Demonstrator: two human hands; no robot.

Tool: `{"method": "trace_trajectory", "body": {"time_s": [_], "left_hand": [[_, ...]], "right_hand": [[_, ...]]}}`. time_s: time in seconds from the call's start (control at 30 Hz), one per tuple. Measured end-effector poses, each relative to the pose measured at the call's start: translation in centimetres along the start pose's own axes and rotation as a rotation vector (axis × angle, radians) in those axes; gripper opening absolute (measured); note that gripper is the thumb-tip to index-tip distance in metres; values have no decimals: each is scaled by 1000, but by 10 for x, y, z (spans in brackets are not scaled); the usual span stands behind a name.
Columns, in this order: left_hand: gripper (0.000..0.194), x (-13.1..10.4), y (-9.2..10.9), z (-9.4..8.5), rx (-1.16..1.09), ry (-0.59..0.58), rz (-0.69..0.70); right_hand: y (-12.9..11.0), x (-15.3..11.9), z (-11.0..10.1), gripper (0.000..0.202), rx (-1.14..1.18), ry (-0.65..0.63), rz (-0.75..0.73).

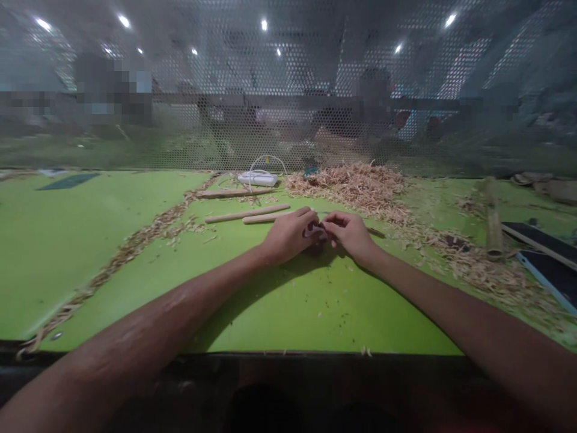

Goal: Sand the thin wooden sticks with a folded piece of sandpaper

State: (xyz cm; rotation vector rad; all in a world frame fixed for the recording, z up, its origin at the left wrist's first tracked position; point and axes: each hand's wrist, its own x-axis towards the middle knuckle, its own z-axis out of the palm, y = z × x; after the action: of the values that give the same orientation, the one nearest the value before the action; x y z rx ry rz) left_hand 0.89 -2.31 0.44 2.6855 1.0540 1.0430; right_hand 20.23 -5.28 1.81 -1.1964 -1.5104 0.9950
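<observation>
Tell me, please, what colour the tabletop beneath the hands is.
The tabletop is bright lime green, best seen in the head view.

Before you, the tabletop is bright lime green, speckled dark toward your side. The small item you hold shows pale pink. Beyond it, two sticks are plain light tan, and the heaped shavings are pinkish beige. The power strip is white, with a yellow tag above. To your right, a blackish slab has a light-blue edge. The screen is grey, patterned with rows of dots.
</observation>
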Motion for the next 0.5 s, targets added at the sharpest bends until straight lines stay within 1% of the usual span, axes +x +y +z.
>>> {"method": "trace_trajectory", "body": {"time_s": [0.17,0.3,0.5], "left_hand": [[9,0,7,-4,70,-22,-14],[6,1,10,-5,55,-33,-36],[4,1,9,-5,29,-23,-52]], "right_hand": [[4,3,1,17,21,-10,-32],[3,3,0,14,53,-6,-50],[3,2,0,11,51,-6,-29]]}}
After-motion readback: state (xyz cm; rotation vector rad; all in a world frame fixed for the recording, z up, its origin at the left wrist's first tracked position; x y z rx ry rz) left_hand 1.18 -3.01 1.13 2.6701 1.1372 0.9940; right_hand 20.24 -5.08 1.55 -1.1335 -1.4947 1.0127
